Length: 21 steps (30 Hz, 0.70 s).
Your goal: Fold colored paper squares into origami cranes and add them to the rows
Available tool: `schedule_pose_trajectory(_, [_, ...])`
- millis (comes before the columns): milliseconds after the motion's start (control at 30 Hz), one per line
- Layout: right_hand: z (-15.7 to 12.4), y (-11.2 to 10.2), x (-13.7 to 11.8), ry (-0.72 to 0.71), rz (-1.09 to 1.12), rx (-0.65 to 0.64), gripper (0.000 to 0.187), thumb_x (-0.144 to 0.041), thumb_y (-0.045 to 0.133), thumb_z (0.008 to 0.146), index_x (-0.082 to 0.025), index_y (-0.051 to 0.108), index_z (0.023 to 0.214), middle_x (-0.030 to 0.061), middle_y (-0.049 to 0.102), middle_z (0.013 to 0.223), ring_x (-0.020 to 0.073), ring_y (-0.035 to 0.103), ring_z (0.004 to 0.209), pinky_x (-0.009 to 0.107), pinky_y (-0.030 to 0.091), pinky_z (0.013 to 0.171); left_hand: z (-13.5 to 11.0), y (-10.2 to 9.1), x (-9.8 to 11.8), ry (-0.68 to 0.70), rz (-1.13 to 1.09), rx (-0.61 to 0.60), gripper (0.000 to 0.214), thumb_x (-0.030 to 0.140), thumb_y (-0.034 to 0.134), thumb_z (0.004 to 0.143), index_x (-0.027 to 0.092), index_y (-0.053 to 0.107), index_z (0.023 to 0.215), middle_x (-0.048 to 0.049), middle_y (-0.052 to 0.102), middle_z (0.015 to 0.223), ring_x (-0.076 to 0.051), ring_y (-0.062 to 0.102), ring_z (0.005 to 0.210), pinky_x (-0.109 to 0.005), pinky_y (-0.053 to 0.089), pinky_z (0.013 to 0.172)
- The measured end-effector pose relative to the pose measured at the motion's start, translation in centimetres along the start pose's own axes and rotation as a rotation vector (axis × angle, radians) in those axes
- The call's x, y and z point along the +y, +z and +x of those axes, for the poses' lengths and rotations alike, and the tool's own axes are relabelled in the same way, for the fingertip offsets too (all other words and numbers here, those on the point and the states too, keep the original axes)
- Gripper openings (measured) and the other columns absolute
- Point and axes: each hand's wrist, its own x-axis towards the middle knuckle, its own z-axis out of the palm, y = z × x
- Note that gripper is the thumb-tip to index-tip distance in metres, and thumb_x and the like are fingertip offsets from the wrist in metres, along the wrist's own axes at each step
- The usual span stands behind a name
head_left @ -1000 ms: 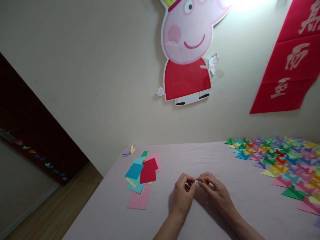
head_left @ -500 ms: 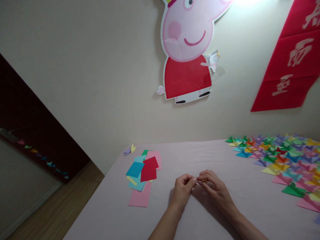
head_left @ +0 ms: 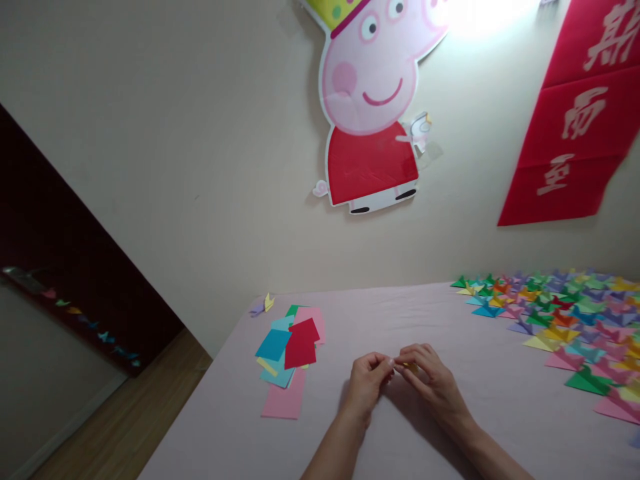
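Note:
My left hand (head_left: 369, 379) and my right hand (head_left: 429, 375) meet fingertip to fingertip above the middle of the table. A small piece of yellow paper (head_left: 411, 367) shows between the fingers of my right hand; most of it is hidden, so its folded shape cannot be made out. The left thumb and forefinger are pinched together at the paper's left end, close to the right fingertips. Left of my hands lies a loose pile of coloured paper sheets, with a red sheet (head_left: 301, 344) on top, a blue sheet (head_left: 273, 345) and a pink sheet (head_left: 283, 398).
Many folded paper cranes (head_left: 560, 320) stand in rows along the right of the pink-covered table (head_left: 215, 413). A yellow and purple folded paper piece (head_left: 263, 306) sits at the back left corner. A cartoon pig cutout (head_left: 373, 160) and a red banner (head_left: 560, 147) hang on the wall.
The camera view has tilted up slightly. Both hands stay together over the same spot, with the right fingers shifted a little around the yellow paper.

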Motion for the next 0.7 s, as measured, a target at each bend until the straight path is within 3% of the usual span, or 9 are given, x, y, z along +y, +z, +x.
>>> schedule_pose_trajectory(300, [0.1,-0.1,0.0,0.151,0.088,-0.034,0.023,-0.044,0.059,0.09,-0.027,0.07,0.079,0.0043,0.069,0.079,0.0245,0.06,0.082,0.038,0.048,0.077,-0.1,-0.1,-0.1,0.05,0.078,-0.029,0.048,0.061,0.073,0.07,0.015,0.061,0.074,0.0019,0.053,0.061,-0.011,0.046,0.056,-0.024,0.037,0.058])
schedule_pose_trajectory(433, [0.1,-0.1,0.1,0.23,0.118,-0.012,0.028,-0.05,0.061,0.088,-0.026,0.07,0.076,0.0045,0.07,0.08,0.0245,0.061,0.082,0.038,0.048,0.079,-0.7,0.1,0.1,0.195,0.195,0.041,0.024,0.04,0.069,0.079,0.018,0.063,0.084,-0.0008,0.059,0.079,-0.015,0.053,0.072,-0.026,0.041,0.067])
schedule_pose_trajectory(533, [0.1,-0.1,0.2,0.274,0.151,-0.004,0.03,-0.052,0.062,0.087,-0.025,0.07,0.075,0.0048,0.069,0.079,0.0246,0.06,0.082,0.038,0.048,0.078,-1.1,0.2,0.2,0.356,0.413,0.095,0.004,0.023,0.065,0.081,0.019,0.064,0.082,-0.0012,0.06,0.085,-0.015,0.053,0.077,-0.026,0.04,0.069])
schedule_pose_trajectory(700, [0.0,0.0,0.2,0.316,0.207,0.001,0.034,-0.056,0.063,0.085,-0.024,0.07,0.075,0.0057,0.069,0.08,0.0248,0.06,0.084,0.038,0.048,0.079,-1.2,0.4,0.3,0.524,0.668,0.139,0.008,0.013,0.06,0.084,0.019,0.062,0.079,-0.0014,0.061,0.081,-0.016,0.055,0.076,-0.026,0.04,0.069])
